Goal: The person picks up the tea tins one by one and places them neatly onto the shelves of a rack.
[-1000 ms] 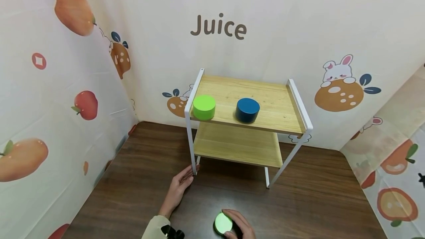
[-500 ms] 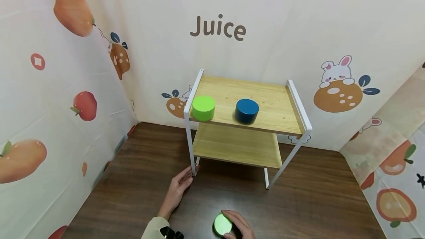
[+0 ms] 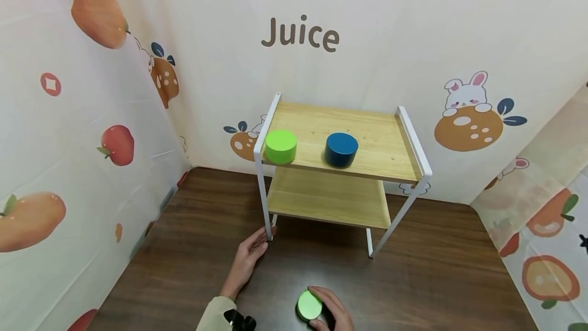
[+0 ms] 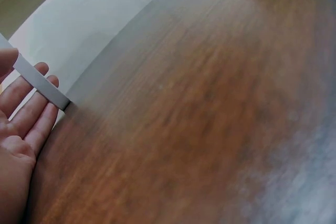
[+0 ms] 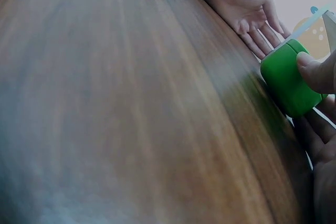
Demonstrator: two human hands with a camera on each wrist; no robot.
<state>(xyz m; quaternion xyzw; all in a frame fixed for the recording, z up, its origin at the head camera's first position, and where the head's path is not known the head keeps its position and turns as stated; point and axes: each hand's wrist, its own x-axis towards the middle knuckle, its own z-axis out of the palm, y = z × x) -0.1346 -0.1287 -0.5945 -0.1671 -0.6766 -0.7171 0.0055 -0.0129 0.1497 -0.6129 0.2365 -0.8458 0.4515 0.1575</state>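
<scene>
A short green cylinder point(image 3: 309, 305) stands on the dark wooden table near the front, and my right hand point(image 3: 334, 310) grips it from the right. In the right wrist view the thumb lies on one side of the green cylinder point(image 5: 287, 80) and fingers on the other. My left hand point(image 3: 244, 260) is at the foot of the shelf's front left leg point(image 3: 264, 203). The left wrist view shows its straight fingers point(image 4: 34, 111) behind the white leg point(image 4: 43, 84), palm up, thumb partly cut off at the frame's edge.
A two-tier wooden shelf point(image 3: 381, 147) with white legs stands at the back of the table point(image 3: 427, 264). On its top board sit a light green cylinder point(image 3: 281, 147) at the left and a blue cylinder point(image 3: 341, 150). Printed curtains point(image 3: 381, 40) enclose the back and sides.
The head view shifts very slightly. Both hands and the cylinders keep the same places relative to the table and shelf.
</scene>
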